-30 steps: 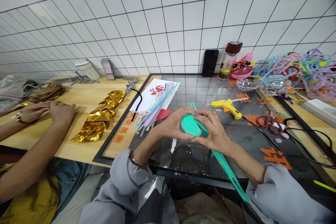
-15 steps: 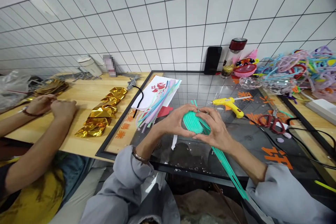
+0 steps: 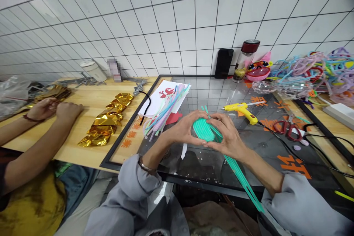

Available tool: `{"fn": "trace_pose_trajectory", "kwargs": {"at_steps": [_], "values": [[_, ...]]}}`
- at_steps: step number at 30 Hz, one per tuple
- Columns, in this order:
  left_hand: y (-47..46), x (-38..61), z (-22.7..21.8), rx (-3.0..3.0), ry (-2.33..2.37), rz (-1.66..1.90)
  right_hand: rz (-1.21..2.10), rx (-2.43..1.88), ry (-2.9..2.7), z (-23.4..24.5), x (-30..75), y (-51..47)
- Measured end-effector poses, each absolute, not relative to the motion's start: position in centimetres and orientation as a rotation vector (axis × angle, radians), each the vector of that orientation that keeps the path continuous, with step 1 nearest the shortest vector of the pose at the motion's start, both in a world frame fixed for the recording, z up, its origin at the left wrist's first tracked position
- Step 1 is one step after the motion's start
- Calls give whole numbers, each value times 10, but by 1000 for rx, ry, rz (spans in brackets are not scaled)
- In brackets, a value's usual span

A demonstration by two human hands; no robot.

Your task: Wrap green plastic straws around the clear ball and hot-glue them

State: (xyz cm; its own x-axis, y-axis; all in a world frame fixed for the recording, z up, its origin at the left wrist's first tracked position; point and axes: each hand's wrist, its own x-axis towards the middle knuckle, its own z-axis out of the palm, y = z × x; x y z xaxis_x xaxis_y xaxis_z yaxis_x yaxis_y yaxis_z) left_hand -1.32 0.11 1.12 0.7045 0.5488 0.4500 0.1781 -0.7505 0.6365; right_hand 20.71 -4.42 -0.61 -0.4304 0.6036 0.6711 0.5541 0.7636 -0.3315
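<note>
A bundle of thin teal plastic strips point(image 3: 204, 129) is bent into a rounded shape between my hands. My left hand point(image 3: 187, 127) curves around its left side, thumb below and fingers above. On the right, my right hand point(image 3: 225, 132) grips the same strips, and the fingertips of both hands nearly meet. Short strip ends poke up above my fingers. The long loose tails point(image 3: 243, 182) run from under my right hand down toward my lap. Whether anything lies inside the rounded part cannot be made out.
A yellow glue gun point(image 3: 242, 110) and red-handled scissors point(image 3: 287, 129) lie to the right on the dark tabletop point(image 3: 199, 166). Pale coloured strips point(image 3: 168, 108) rest on white paper point(image 3: 157, 94). Gold foil point(image 3: 107, 121) lies near a co-worker's hands point(image 3: 62, 110). A lidded bottle point(image 3: 243, 62) stands behind.
My hands and the teal strips look almost the same. The view has shifted slightly, and the co-worker's hands have moved a little.
</note>
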Motion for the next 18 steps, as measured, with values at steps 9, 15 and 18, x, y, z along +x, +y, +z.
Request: {"fn": "trace_pose_trajectory", "kwargs": {"at_steps": [9, 15, 18], "values": [[0, -13, 12, 2354, 534, 873, 65, -859, -2130, -6, 205, -46], [-1, -13, 9, 2337, 545, 882, 32, -855, -2142, -3, 204, -47], [-2, -13, 9, 2331, 539, 895, 39, -854, -2146, -1, 204, -48]]}}
